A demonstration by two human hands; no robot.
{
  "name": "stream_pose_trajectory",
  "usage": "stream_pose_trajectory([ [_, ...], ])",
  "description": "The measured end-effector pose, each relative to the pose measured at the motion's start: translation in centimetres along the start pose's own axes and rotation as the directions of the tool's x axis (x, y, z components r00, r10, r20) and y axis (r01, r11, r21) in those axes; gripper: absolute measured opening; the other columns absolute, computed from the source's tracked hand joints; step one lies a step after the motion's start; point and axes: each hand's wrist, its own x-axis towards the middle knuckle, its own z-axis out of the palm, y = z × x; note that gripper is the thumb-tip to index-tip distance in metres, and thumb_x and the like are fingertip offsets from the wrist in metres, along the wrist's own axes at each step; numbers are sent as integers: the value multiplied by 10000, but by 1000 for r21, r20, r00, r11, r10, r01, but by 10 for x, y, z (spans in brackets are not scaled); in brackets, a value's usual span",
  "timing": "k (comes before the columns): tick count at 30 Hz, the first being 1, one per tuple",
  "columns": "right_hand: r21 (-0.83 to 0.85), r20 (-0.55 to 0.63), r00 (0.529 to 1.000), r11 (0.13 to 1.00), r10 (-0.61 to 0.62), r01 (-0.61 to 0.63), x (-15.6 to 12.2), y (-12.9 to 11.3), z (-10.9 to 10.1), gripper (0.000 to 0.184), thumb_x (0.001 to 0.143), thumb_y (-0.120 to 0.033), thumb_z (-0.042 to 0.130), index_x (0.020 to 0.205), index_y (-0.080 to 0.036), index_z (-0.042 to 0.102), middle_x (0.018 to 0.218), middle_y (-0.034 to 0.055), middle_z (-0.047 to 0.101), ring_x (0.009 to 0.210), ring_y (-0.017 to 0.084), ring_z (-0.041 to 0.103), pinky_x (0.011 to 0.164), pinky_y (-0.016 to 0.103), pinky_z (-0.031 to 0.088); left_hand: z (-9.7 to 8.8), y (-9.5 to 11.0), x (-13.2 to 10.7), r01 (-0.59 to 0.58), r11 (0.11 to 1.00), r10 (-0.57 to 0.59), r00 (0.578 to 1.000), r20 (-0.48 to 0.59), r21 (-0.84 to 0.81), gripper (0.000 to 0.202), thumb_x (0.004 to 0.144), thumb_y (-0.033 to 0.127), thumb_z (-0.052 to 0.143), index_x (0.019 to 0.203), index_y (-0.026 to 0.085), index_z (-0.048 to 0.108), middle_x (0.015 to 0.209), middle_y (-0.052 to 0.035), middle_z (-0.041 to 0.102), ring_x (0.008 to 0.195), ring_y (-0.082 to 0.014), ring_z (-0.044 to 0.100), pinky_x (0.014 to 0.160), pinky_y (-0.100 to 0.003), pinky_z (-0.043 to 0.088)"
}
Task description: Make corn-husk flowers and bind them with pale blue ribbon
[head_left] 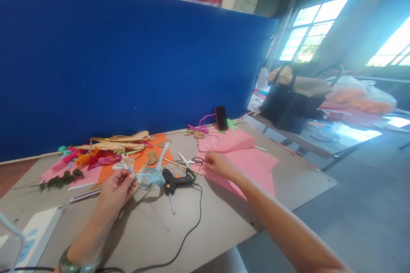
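Observation:
My left hand is closed in a pinch on a light blue ribbon, whose loops spread to the right over the table. Frayed strands like raffia stick up beside its fingertips. My right hand has its fingers curled at the black handle of a pair of scissors; the blades point left. Between the hands lies a black glue gun with a glue stick and a cord. A thin wooden stick runs just below the scissors.
Pink sheets cover the right side. Orange paper, wooden discs, raffia bundles, colourful yarn pieces and a utility knife lie left. A phone leans at the back near the blue partition. A power strip sits front left.

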Motion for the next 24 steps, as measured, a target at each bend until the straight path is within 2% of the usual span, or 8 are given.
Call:
stream_pose_trajectory([
  [5, -1, -45, 998, 999, -44, 44, 11, -4, 6, 81, 706, -165, 589, 660, -168, 656, 662, 34, 668, 609, 148, 564, 574, 225, 375, 0, 12, -4, -5, 1000, 6, 999, -47, 24, 376, 605, 442, 763, 738, 167, 544, 533, 35, 572, 498, -84, 462, 476, -182, 371],
  [10, 30, -205, 977, 997, -59, 66, 28, -3, -20, 167, 791, -216, 509, 752, -163, 663, 759, 51, 694, 694, 165, 608, 659, 255, 436, -2, 18, -4, 5, 1000, -3, 998, -67, 20, 416, 567, 463, 780, 747, 161, 557, 547, 25, 586, 516, -95, 478, 483, -186, 378],
  [12, 72, -354, 934, 995, -42, 72, 32, -1, -38, 171, 792, -257, 523, 772, -160, 662, 749, 50, 697, 679, 170, 615, 662, 268, 449, -4, 17, -2, 8, 1000, -7, 998, -60, 19, 424, 564, 471, 782, 757, 164, 561, 547, 27, 590, 520, -98, 488, 486, -185, 383],
  [15, 128, -566, 825, 987, -4, 93, 31, 5, -63, 175, 772, -293, 554, 749, -159, 663, 707, 45, 694, 654, 179, 621, 642, 279, 455, -6, 15, -1, 6, 1000, -5, 999, -49, 22, 429, 565, 478, 782, 767, 167, 566, 550, 27, 599, 513, -98, 488, 482, -183, 384],
  [16, 139, -604, 797, 985, 6, 98, 29, 8, -70, 176, 766, -297, 561, 742, -156, 663, 696, 47, 693, 658, 182, 625, 645, 282, 457, -6, 14, 0, 5, 1000, -4, 999, -46, 23, 432, 561, 480, 784, 763, 166, 566, 548, 26, 600, 508, -97, 483, 477, -183, 382],
  [18, 154, -634, 773, 983, 20, 100, 25, 13, -80, 179, 757, -300, 572, 741, -148, 665, 686, 54, 691, 661, 188, 628, 657, 291, 460, -6, 16, -1, 12, 1000, -11, 999, -37, 25, 440, 549, 484, 789, 753, 164, 566, 542, 26, 598, 500, -96, 478, 472, -183, 381],
  [21, 161, -628, 777, 984, 41, 78, 19, 22, -82, 176, 750, -299, 575, 733, -147, 662, 685, 54, 683, 666, 189, 620, 668, 300, 463, -4, 20, -3, 24, 999, -23, 999, -40, 37, 453, 521, 491, 796, 736, 165, 567, 526, 26, 594, 488, -97, 476, 465, -185, 377],
  [24, 175, -517, 855, 983, 44, 55, 11, 27, -68, 162, 752, -285, 561, 723, -153, 650, 702, 50, 675, 678, 180, 604, 677, 294, 464, -2, 23, -4, 38, 998, -35, 997, -62, 58, 470, 488, 507, 798, 714, 166, 567, 513, 23, 590, 466, -100, 473, 447, -193, 367],
])
